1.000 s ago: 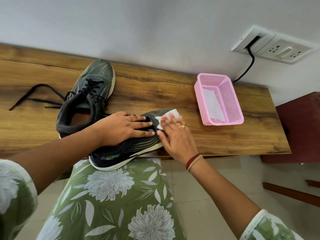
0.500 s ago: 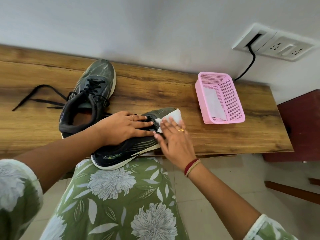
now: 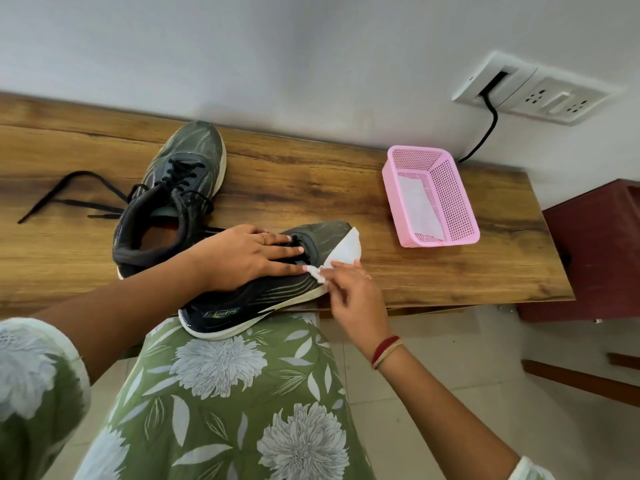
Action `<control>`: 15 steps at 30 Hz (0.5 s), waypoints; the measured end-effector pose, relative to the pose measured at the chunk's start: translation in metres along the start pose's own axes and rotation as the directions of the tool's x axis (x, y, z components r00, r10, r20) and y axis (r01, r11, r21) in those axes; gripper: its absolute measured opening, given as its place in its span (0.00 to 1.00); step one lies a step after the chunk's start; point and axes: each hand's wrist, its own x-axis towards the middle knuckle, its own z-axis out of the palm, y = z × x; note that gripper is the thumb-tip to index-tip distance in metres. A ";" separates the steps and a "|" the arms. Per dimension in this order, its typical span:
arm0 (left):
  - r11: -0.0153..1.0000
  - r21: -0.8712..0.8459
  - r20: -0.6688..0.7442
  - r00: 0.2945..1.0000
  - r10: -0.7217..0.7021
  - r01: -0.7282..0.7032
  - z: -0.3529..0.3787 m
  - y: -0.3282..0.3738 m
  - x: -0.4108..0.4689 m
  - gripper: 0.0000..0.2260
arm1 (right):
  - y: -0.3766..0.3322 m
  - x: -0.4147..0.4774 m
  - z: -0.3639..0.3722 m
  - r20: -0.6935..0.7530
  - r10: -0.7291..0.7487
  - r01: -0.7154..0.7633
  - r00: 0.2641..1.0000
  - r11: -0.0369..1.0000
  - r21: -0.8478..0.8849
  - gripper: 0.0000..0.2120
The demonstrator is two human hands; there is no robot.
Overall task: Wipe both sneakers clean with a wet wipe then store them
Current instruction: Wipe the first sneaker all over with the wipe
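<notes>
Head view: left hand (image 3: pixel 239 258) flat, fingers straight, pressing sneaker (image 3: pixel 277 291); right hand (image 3: pixel 353 292) pinches wet wipe (image 3: pixel 348 249).

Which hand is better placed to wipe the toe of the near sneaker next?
The right hand: it pinches the wet wipe draped over the toe of the near sneaker. The left hand lies flat on the shoe's top, steadying it, and holds no wipe.

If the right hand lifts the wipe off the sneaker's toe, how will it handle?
Probably floppy: the wet wipe drapes over the toe of the near sneaker and bunches where the right hand pinches it. Likely light, since a fingertip pinch holds it. It may cling slightly, lying flat against the mesh.
</notes>
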 end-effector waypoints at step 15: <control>0.997 -0.020 0.023 0.997 -0.070 0.070 0.001 0.002 -0.003 0.24 | 0.004 0.041 -0.032 -0.339 0.409 -0.205 0.847 0.841 0.501 0.09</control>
